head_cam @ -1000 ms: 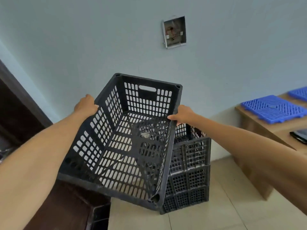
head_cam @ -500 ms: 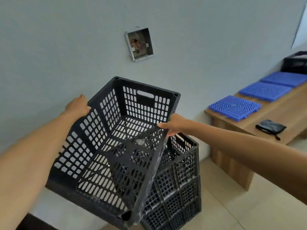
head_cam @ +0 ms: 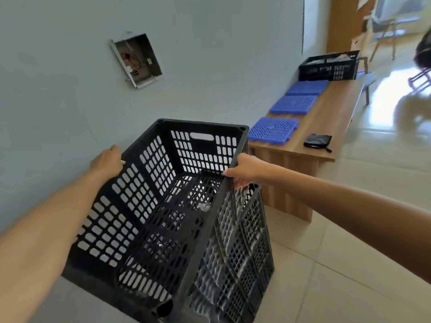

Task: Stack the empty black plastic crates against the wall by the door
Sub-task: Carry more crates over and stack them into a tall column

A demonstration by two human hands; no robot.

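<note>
I hold an empty black perforated plastic crate (head_cam: 163,206) in both hands, tilted with its open top toward me. My left hand (head_cam: 106,160) grips its left rim, and my right hand (head_cam: 243,170) grips its right rim. Directly beneath and to the right, a stack of black crates (head_cam: 247,257) stands on the floor against the pale wall. The held crate covers most of the stack's top, so I cannot tell whether they touch.
A low wooden bench (head_cam: 326,127) runs along the wall to the right, carrying three blue grid tiles (head_cam: 272,130), a black pouch (head_cam: 317,141) and another black crate (head_cam: 328,66) at its far end. An open electrical box (head_cam: 137,59) sits in the wall above. Tiled floor (head_cam: 349,264) stretches right.
The held crate has moved down and to the right, over the floor stack. My view has turned right, so the doorway at left is gone and the whole bench shows.
</note>
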